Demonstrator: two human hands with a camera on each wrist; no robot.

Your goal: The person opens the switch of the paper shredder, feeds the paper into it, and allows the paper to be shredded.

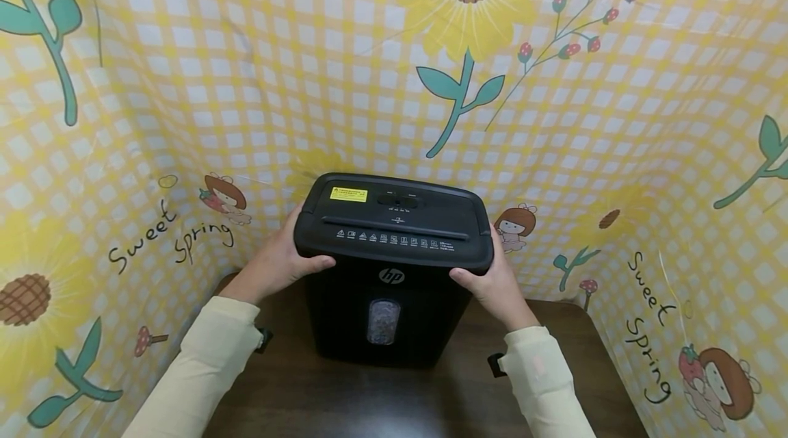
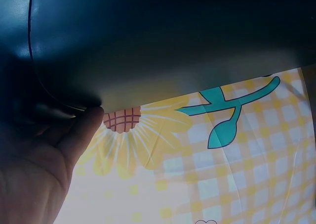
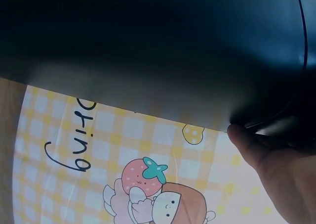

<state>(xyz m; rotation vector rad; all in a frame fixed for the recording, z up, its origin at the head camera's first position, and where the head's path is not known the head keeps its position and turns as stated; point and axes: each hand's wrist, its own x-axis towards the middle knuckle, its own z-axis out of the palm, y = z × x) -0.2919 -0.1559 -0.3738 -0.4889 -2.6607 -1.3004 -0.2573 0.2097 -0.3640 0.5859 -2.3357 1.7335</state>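
A black HP paper shredder stands upright on the wooden table in the head view, with a small window showing shreds inside. Its top unit has a long feed slot, a yellow sticker and a row of icons. My left hand grips the left end of the top unit, thumb over the front edge. At the right end, my right hand holds it the same way. The other fingers are mostly hidden behind the ends. Both wrist views show a hand at the seam beneath the top unit.
A yellow checked cloth with sunflowers hangs close behind the shredder and along both sides. The dark wooden table extends in front of the shredder. Dark straps sit at the wrists below pale sleeves.
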